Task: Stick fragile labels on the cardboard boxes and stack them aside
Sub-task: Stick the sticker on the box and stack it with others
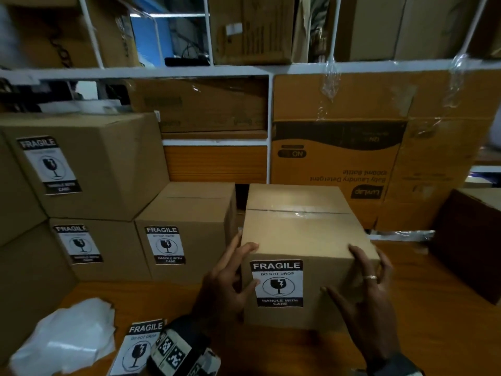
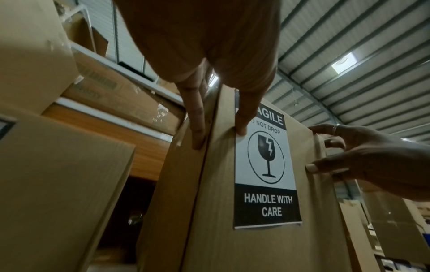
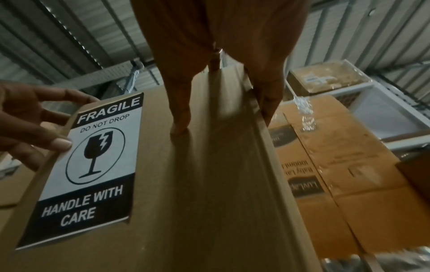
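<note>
A: What is to the left of the left hand?

B: Far to its left there are stacked cardboard boxes (image 1: 89,164), each with a fragile label already on the front. Below them, near the wrist, crumpled white backing paper (image 1: 67,335) lies on the wooden table (image 1: 271,354), and just beside the wrist lies a spare fragile label (image 1: 138,346), partly hidden by the wrist camera.

A: And the left hand itself?

B: The left hand (image 1: 230,280) is at the left front corner of the cardboard box (image 1: 303,234). Its fingers (image 2: 197,117) are straight and lie flat on the left side wall, and the thumb touches the left edge of the fragile label (image 1: 276,283) on the front face.

A: Where is this box?

B: It stands on the table between the two hands, the top seam closed with clear tape.

A: And the right hand?

B: The right hand (image 1: 371,283) is at the right front corner. Its thumb lies on the front face, to the right of the label, and the other fingers, one with a ring, reach over the top edge and the right side. The two hands are apart, pressing the box from both sides.
</note>
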Motion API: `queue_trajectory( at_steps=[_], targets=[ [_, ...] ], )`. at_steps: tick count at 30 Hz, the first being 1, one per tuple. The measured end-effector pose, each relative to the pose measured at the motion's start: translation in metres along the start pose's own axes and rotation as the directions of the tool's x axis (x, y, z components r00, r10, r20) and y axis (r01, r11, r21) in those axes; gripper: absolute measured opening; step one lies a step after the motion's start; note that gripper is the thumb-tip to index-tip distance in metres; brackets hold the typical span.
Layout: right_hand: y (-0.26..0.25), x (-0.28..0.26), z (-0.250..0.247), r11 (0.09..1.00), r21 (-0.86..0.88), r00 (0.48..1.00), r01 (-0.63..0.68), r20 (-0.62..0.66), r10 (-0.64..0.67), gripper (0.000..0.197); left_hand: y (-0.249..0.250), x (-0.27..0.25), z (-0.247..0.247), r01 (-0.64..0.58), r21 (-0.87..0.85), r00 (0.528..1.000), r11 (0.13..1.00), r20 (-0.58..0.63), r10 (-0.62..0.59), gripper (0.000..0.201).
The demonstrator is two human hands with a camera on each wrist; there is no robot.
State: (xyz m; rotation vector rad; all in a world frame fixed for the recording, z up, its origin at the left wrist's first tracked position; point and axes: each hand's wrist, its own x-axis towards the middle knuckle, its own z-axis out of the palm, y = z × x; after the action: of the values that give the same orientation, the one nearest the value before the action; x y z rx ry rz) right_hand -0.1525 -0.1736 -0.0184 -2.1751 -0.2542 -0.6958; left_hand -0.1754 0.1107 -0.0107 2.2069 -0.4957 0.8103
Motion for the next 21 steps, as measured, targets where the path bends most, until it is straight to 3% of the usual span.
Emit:
queue_trajectory(
  at_steps=[9, 21],
  targets=[
    [-0.086, 0.024, -0.032, 0.98, 0.128, 0.957, 0.155, -0.265, -0.117, 0.101, 0.05, 0.057, -0.09, -0.176, 0.06, 0.982, 0.983, -0.063, 0.18, 0.076],
    [-0.165, 0.1, 0.03, 0.896, 0.285, 0.924, 0.341, -0.276, -0.264, 0.097, 0.032, 0.097, -0.199, -0.161, 0.204, 0.964, 0.966, -0.175, 0.198, 0.077]
  ],
)
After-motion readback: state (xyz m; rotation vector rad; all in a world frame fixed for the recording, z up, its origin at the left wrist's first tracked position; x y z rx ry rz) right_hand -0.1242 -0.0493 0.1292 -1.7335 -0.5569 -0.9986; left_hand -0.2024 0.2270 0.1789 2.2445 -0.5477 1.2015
